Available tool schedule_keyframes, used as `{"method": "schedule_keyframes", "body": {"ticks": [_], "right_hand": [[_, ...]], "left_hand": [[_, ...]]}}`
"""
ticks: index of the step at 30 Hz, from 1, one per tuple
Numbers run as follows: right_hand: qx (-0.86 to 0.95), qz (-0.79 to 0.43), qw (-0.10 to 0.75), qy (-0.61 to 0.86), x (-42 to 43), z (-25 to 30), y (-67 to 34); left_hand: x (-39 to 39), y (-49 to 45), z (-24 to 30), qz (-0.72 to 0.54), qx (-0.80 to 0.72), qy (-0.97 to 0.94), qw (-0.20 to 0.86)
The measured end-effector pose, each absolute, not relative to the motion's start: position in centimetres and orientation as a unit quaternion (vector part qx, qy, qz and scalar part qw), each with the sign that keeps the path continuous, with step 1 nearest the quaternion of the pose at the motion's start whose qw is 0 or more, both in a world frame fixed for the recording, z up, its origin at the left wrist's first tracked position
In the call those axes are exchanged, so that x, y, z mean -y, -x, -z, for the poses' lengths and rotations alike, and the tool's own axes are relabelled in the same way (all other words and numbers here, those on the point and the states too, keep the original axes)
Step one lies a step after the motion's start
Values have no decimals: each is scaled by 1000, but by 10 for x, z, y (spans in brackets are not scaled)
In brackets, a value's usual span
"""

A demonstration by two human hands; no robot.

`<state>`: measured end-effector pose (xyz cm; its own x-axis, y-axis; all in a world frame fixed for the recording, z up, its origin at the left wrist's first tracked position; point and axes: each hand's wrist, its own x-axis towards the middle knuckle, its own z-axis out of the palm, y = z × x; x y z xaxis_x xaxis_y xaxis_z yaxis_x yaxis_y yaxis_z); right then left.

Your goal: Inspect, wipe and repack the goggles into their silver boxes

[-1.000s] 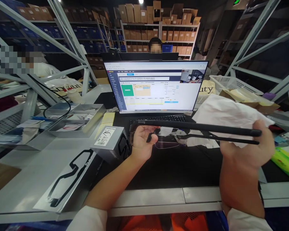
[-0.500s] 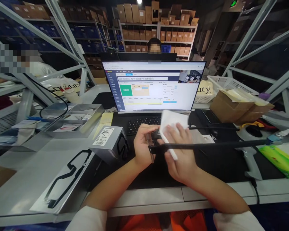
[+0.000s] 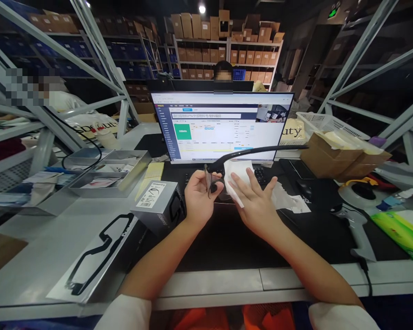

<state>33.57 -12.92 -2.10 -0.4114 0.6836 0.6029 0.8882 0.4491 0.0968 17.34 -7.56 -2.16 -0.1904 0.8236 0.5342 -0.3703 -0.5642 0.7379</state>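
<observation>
Black plastic glasses are up off the counter, just in front of the lower edge of the monitor and above the keyboard; the left hand is clenched on the front of the frame, thumb and fingers pinching it near the hinge, while one long temple reaches out to the right; the right hand lies just beside it with fingers spread over a white cloth, the thumb hidden beneath, so I cannot tell whether it grips the cloth or only presses on it; a grey box stands near the left wrist, with a metal tray further left; the glasses look light but delicate, with thin temples that would flex or strain at the hinge and lenses that would smear, so the rim at the hinge seems the safest place to take hold; the cloth is soft and limp; compared with half a second ago, the temple has swung up from low across the black mat to the level of the screen's edge, and the right hand has slid off the frame, down and to the right.
</observation>
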Motion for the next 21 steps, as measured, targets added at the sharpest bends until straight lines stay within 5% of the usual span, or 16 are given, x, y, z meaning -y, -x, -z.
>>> {"method": "schedule_keyframes", "body": {"ticks": [8,14,21], "right_hand": [[787,194,358,464,131,-3,-370],[731,71,440,516,132,-20,-404],[682,1,477,555,125,-20,-422]], "left_hand": [[64,-174,22,-786,-230,-465,336],[66,-170,21,-817,-208,-483,237],[80,-173,17,-789,-136,-543,254]]}}
